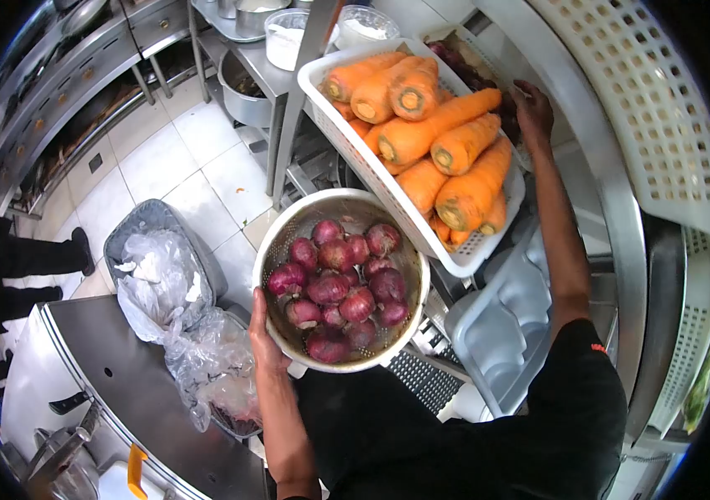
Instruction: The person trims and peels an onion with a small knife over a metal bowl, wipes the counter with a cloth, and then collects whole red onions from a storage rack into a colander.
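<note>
My left hand point(268, 340) grips the left rim of a metal colander point(268, 242), fingers mostly hidden beneath it. Several red onions point(328, 288) lie in the colander, which is held in front of my body. My right hand point(533, 115) reaches past a white basket point(463, 265) of large carrots point(430, 133). Its visible fingers are bent and apart, at the edge of a container of dark red onions point(455, 60) behind the carrots. The carrot basket partly hides that container, and I see nothing held in this hand.
A grey molded plastic tray point(496, 333) is below my right arm. On the left stand a bin point(146, 218) with plastic bags point(163, 271) and a steel counter point(113, 350) with a knife point(69, 403). Another person's legs point(30, 258) show at far left. Perforated crates point(663, 108) line the right.
</note>
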Action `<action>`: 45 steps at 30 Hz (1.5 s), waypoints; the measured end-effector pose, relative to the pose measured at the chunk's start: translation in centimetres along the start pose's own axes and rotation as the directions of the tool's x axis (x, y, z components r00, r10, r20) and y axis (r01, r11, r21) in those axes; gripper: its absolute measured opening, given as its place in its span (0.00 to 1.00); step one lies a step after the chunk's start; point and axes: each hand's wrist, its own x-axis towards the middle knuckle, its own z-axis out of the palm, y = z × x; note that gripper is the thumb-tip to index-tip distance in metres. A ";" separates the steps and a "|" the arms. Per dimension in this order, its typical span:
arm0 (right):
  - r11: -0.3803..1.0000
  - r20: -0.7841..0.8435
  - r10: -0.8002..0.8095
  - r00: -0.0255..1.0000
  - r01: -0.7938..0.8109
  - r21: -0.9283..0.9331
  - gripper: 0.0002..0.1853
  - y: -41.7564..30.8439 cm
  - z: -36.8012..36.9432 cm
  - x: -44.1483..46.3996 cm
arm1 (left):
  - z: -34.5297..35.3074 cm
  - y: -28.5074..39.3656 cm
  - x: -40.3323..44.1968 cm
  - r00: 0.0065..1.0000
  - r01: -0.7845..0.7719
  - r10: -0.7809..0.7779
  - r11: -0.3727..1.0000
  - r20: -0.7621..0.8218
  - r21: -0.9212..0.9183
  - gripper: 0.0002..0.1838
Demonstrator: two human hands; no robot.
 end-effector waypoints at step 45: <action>0.982 0.724 -0.146 0.675 0.189 0.022 0.30 3.1 12.2 9.6 | 0.2 0.5 0.1 0.993 0.078 -0.081 0.996 -0.089 -0.037 0.33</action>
